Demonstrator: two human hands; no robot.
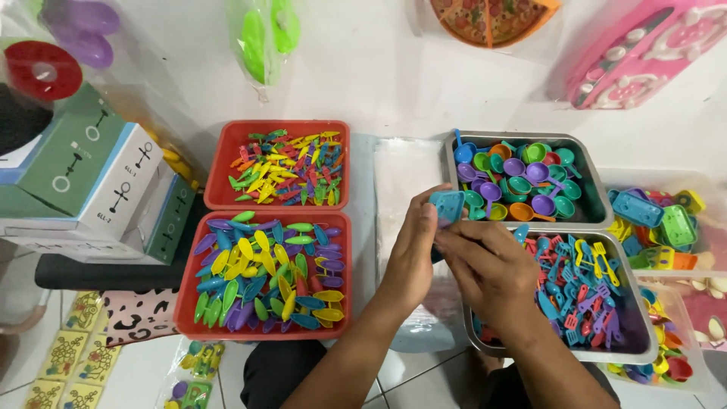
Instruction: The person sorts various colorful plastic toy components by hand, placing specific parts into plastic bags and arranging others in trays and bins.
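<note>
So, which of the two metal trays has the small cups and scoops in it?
The farther metal tray, beyond the hands. It holds round cups and scoops; the nearer metal tray holds flat forks and spatulas.

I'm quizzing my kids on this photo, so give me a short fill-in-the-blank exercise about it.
1. The left hand holds a small ____ toy tray.
2. The two trays on the left are ____.
3. The tiny cups sit in a ____ pan.

Missing words: blue; red; metal

Right hand (488, 269) hides part of the lower metal tray (644, 352)
</note>
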